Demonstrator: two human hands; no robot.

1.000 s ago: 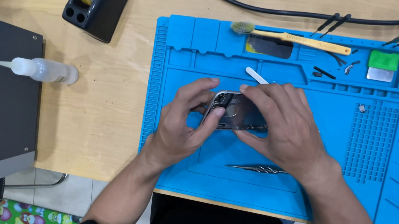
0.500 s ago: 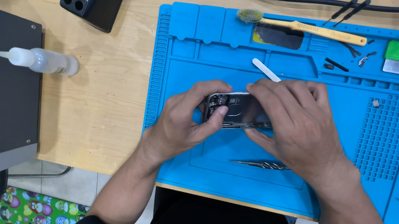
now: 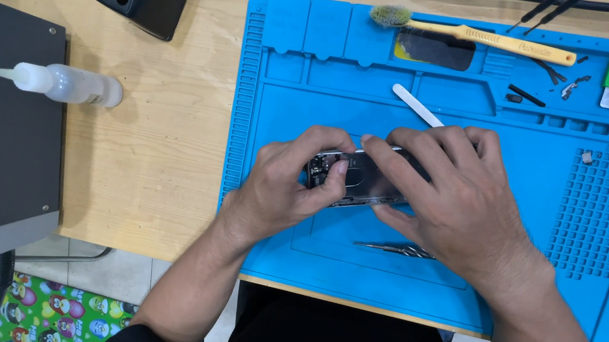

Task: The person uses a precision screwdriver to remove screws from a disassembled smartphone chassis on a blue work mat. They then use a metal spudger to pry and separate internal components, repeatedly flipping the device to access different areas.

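On blue mat (image 3: 267,269), wooden desk (image 3: 155,158), seemingly.

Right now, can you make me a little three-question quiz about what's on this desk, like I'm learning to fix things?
1. True or false: both hands hold the opened phone over the blue mat.
2. What lies on the mat just below the right hand? A) tweezers B) a spoon C) a pencil
3. Fill in: the brush at the top of the mat has a ____ handle.

Key: 1 true, left hand grips too. 2 A, tweezers. 3 yellow.
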